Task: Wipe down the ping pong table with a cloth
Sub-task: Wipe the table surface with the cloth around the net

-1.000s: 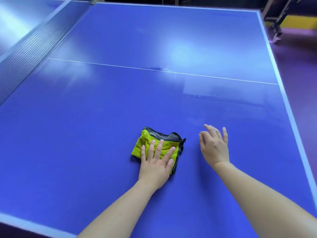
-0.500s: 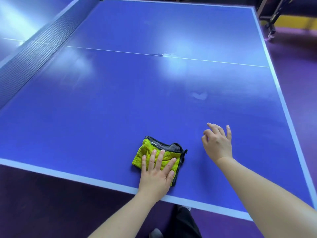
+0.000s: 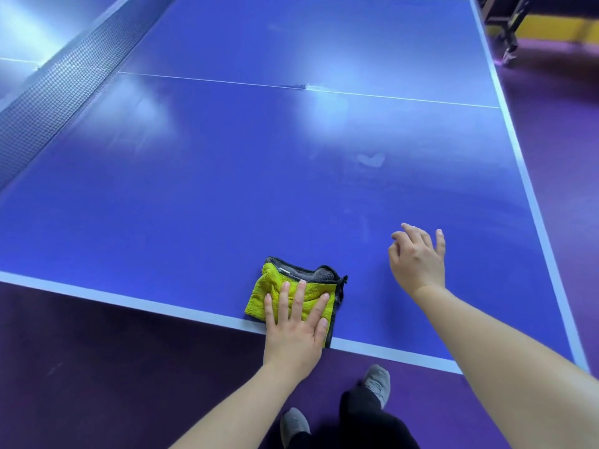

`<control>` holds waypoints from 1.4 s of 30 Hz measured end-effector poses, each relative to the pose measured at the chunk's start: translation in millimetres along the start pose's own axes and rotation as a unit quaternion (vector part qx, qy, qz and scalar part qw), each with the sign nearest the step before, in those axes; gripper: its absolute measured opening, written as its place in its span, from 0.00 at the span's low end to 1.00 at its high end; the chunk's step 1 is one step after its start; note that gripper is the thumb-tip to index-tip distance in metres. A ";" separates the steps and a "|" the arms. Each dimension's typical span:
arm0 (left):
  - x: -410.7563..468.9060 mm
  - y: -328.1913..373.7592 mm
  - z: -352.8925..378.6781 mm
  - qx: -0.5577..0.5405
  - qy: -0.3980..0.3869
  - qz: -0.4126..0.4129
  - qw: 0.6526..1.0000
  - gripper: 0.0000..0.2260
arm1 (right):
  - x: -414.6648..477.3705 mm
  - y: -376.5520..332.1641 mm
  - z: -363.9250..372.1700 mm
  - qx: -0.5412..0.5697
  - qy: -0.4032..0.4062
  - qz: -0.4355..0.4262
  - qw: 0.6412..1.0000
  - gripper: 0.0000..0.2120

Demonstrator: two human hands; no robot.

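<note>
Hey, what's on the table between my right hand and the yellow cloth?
Nothing: in the head view, only bare blue table lies between the right hand and the cloth.

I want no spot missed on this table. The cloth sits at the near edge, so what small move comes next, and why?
Probably push the cloth forward and to the right, toward the pale mark. The left hand lies flat on it at the near edge of the table, and that mark shows farther out.

Sports hall: ping pong table [image 3: 227,189], purple floor [image 3: 551,131]
</note>
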State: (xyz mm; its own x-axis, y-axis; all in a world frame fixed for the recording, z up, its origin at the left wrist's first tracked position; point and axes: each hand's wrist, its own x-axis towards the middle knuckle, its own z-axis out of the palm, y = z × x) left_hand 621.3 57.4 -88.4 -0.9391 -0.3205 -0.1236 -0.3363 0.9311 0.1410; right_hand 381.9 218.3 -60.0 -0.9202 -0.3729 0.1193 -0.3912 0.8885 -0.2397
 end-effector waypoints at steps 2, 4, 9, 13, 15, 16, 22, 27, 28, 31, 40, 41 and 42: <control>-6.2 10.5 2.8 -0.003 0.005 -0.001 1.000 0.24 | 2.9 1.8 2.0 0.002 -0.005 0.004 1.000 0.09; -6.2 20.4 4.1 -0.014 0.006 -0.009 1.000 0.24 | 9.4 4.5 3.4 0.007 -0.003 0.001 1.000 0.09; 7.6 50.5 5.7 -0.022 -0.009 0.019 1.000 0.25 | 26.6 21.8 2.4 0.015 -0.008 0.014 1.000 0.10; 39.0 73.4 5.9 -0.033 -0.006 0.007 0.999 0.24 | 43.0 40.9 1.4 0.009 -0.012 0.011 1.000 0.10; 63.1 79.8 5.1 -0.033 -0.008 0.005 0.999 0.24 | 50.4 50.9 2.8 0.006 -0.012 0.005 1.000 0.10; 75.9 81.8 4.9 -0.030 -0.008 0.006 1.000 0.24 | 55.1 55.3 4.0 0.003 -0.012 0.001 1.000 0.10; 158.8 92.4 -1.5 -0.012 -0.031 0.000 0.999 0.24 | 90.5 79.9 14.6 0.010 -0.003 -0.012 1.000 0.13; 227.1 101.0 -16.6 0.007 -0.068 -0.018 0.998 0.25 | 135.5 101.8 20.7 0.017 0.003 -0.024 1.000 0.18; 240.2 102.2 -20.3 0.008 -0.077 -0.022 0.997 0.25 | 145.4 106.4 22.0 0.018 0.005 -0.025 0.999 0.19; 278.7 105.8 -30.7 0.012 -0.099 -0.027 0.995 0.23 | 176.8 122.5 25.3 0.023 0.015 -0.029 0.999 0.20; 381.4 115.4 -46.0 0.016 -0.104 -0.041 0.994 0.23 | 272.6 161.1 28.2 0.025 0.051 -0.032 0.998 0.21; 392.2 116.0 -46.6 0.017 -0.102 -0.040 0.994 0.23 | 283.2 164.5 29.3 0.024 0.053 -0.031 0.998 0.21; 403.5 116.1 -47.5 0.017 -0.101 -0.038 0.994 0.23 | 293.7 167.8 30.3 0.023 0.054 -0.029 0.998 0.21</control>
State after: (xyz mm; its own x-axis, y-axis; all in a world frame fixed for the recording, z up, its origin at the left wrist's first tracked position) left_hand 200.0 27.9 -75.3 -0.8770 -0.3520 -0.3271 -0.4000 0.9120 0.0910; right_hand 45.5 249.8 -94.3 -0.8896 -0.3911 0.2361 -0.4469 0.8521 -0.2724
